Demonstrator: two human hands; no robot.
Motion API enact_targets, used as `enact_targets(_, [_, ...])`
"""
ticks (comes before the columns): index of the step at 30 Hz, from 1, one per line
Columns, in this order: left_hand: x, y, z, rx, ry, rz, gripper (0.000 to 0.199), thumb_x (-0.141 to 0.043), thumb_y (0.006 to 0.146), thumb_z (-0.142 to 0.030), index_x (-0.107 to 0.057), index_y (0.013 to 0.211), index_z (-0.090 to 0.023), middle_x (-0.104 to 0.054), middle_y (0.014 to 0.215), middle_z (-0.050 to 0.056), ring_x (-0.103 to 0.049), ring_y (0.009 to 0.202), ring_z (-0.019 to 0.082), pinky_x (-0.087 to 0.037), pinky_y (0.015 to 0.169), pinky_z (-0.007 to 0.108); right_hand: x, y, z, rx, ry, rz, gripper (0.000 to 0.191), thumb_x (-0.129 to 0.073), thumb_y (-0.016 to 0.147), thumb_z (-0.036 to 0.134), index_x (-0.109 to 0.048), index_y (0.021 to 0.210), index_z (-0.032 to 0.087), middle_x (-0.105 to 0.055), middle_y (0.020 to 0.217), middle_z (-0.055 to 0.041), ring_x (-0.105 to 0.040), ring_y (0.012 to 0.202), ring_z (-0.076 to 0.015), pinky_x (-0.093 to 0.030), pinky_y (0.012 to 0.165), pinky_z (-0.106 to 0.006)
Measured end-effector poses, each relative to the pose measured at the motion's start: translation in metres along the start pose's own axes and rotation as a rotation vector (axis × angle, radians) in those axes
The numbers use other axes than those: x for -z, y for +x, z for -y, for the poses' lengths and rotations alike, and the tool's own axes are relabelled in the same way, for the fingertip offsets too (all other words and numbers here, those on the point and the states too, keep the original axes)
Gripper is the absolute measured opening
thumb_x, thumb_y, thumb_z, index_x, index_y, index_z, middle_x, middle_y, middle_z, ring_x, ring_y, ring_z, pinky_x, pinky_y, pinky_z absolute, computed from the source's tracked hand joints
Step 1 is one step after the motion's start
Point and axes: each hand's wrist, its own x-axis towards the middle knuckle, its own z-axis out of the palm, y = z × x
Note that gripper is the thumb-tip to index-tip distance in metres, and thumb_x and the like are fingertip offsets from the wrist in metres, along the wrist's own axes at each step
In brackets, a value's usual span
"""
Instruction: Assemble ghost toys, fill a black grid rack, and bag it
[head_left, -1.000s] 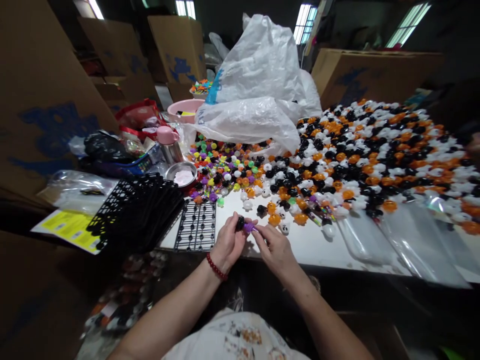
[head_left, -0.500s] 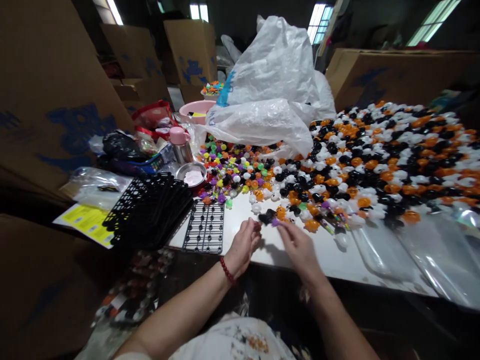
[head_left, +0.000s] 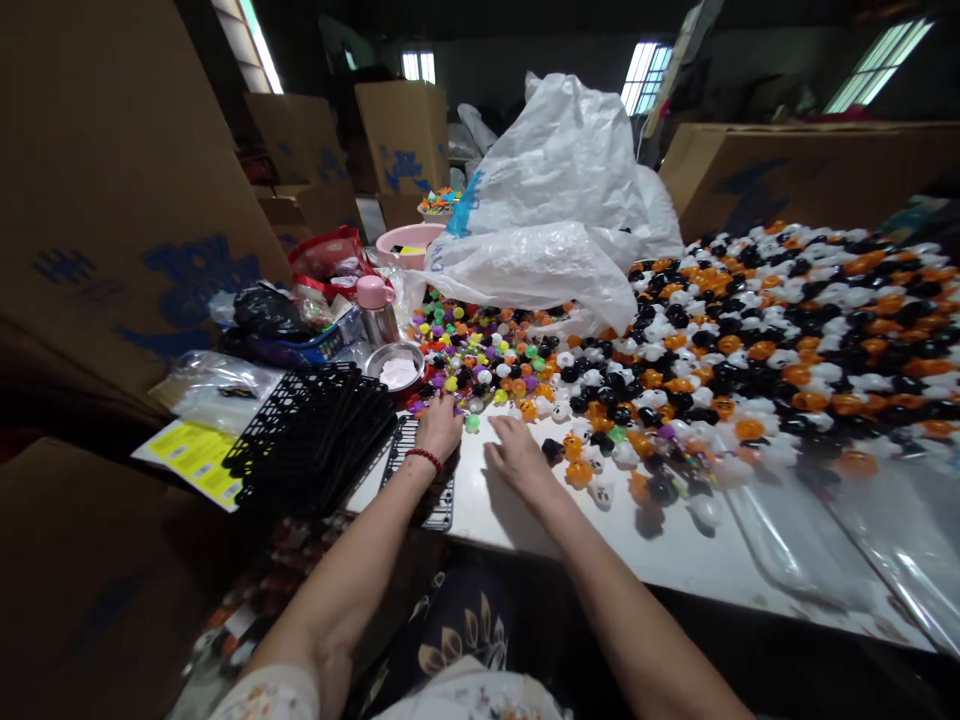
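My left hand [head_left: 441,430], with a red bead bracelet [head_left: 424,458] on the wrist, reaches over a black plastic grid [head_left: 439,515] to the near edge of a pile of small coloured plastic pieces [head_left: 499,372]. Its fingers are bent together, and whatever is in them is too small to make out. Over the white table [head_left: 480,505], my right hand [head_left: 519,452] has its fingers apart and nothing visible in them. A small green piece [head_left: 472,424] lies between the hands. Right of it are orange pumpkin heads [head_left: 579,474] and a white ghost head [head_left: 601,494].
A large heap of orange, black and white heads [head_left: 795,330] covers the right side. Stacked black grids [head_left: 307,440], a metal bowl [head_left: 395,368] and a pink-lidded flask [head_left: 376,310] stand left. Behind is a white sack [head_left: 562,170]; clear plastic bags [head_left: 795,530] lie front right.
My left hand has moved left and away from me, over the grid to the coloured pieces. My right hand has let go of a purple piece and shifted left. The view has tilted slightly up.
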Motion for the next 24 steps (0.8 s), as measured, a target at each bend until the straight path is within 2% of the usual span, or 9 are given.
enact_targets(4, [-0.001, -0.008, 0.003, 0.023, -0.093, 0.038, 0.017, -0.065, 0.072, -0.014, -0.055, 0.085, -0.02, -0.06, 0.08, 0.004, -0.061, 0.083, 0.022, -0.047, 0.084, 0.036, -0.026, 0.029, 0.018, 0.06, 0.026, 0.075, 0.059, -0.055, 0.085, 0.011, -0.042, 0.143, 0.017, -0.046, 0.139, -0.0169, -0.049, 0.118, -0.0265, -0.045, 0.099, -0.04])
enact_targets(7, [0.001, -0.023, -0.001, 0.032, -0.256, 0.152, 0.022, -0.064, 0.076, -0.02, -0.055, 0.096, -0.019, -0.064, 0.089, 0.005, -0.061, 0.078, 0.017, -0.049, 0.071, 0.027, -0.024, 0.035, 0.015, 0.055, 0.146, 0.024, 0.048, -0.053, 0.087, 0.015, -0.05, 0.135, 0.019, -0.054, 0.128, -0.0124, -0.056, 0.11, -0.023, -0.05, 0.092, -0.034])
enact_targets(9, [0.0, -0.036, -0.007, 0.054, -0.393, 0.165, 0.028, -0.064, 0.079, -0.028, -0.056, 0.105, -0.02, -0.064, 0.096, 0.005, -0.06, 0.076, 0.015, -0.049, 0.064, 0.023, -0.013, 0.024, 0.011, 0.022, 0.191, -0.075, 0.036, -0.047, 0.091, 0.017, -0.055, 0.126, 0.019, -0.058, 0.121, -0.0117, -0.056, 0.11, -0.0225, -0.049, 0.093, -0.035])
enact_targets(12, [-0.009, -0.058, -0.019, 0.053, -0.405, 0.14, 0.027, -0.063, 0.081, -0.035, -0.059, 0.105, -0.022, -0.063, 0.099, 0.005, -0.058, 0.075, 0.015, -0.047, 0.058, 0.022, 0.016, -0.018, 0.005, -0.085, 0.25, -0.313, 0.029, -0.044, 0.093, 0.02, -0.055, 0.12, 0.019, -0.06, 0.117, -0.0125, -0.057, 0.11, -0.0223, -0.048, 0.096, -0.036])
enact_targets(14, [-0.023, -0.074, -0.028, -0.019, -0.323, 0.267, 0.019, -0.062, 0.082, -0.032, -0.063, 0.097, -0.022, -0.064, 0.095, 0.005, -0.057, 0.075, 0.016, -0.048, 0.06, 0.024, 0.043, -0.057, 0.001, -0.228, 0.312, -0.45, 0.03, -0.05, 0.092, 0.024, -0.051, 0.122, 0.019, -0.063, 0.11, -0.0107, -0.062, 0.098, -0.0209, -0.052, 0.088, -0.035])
enact_targets(16, [-0.041, -0.09, -0.04, -0.165, -0.245, 0.462, 0.016, -0.061, 0.082, -0.028, -0.066, 0.096, -0.022, -0.064, 0.094, 0.006, -0.058, 0.078, 0.018, -0.05, 0.069, 0.028, 0.073, -0.101, -0.007, -0.385, 0.315, -0.526, 0.039, -0.055, 0.091, 0.032, -0.047, 0.127, 0.02, -0.065, 0.104, -0.0088, -0.064, 0.089, -0.0202, -0.054, 0.08, -0.034])
enact_targets(19, [-0.07, -0.109, -0.059, -0.435, -0.122, 0.634, 0.027, -0.059, 0.083, -0.023, -0.066, 0.109, -0.025, -0.061, 0.107, 0.008, -0.057, 0.098, 0.023, -0.046, 0.091, 0.036, 0.113, -0.163, -0.029, -0.569, -0.006, -0.661, 0.036, -0.058, 0.09, 0.042, -0.057, 0.118, 0.02, -0.065, 0.098, -0.0097, -0.062, 0.088, -0.0236, -0.052, 0.083, -0.039])
enact_targets(21, [-0.09, -0.117, -0.07, -0.56, -0.087, 0.646, 0.033, -0.06, 0.082, -0.023, -0.063, 0.115, -0.026, -0.058, 0.117, 0.011, -0.052, 0.11, 0.027, -0.041, 0.1, 0.041, 0.131, -0.198, -0.048, -0.618, -0.212, -0.672, 0.035, -0.057, 0.09, 0.044, -0.06, 0.115, 0.019, -0.064, 0.1, -0.0114, -0.061, 0.09, -0.0257, -0.051, 0.084, -0.041])
enact_targets(24, [-0.119, -0.123, -0.082, -0.635, -0.088, 0.588, 0.04, -0.068, 0.078, -0.025, -0.061, 0.117, -0.025, -0.054, 0.126, 0.013, -0.048, 0.118, 0.031, -0.037, 0.104, 0.044, 0.138, -0.235, -0.075, -0.628, -0.37, -0.468, 0.033, -0.053, 0.092, 0.04, -0.061, 0.118, 0.021, -0.061, 0.098, -0.0096, -0.061, 0.083, -0.024, -0.052, 0.073, -0.036])
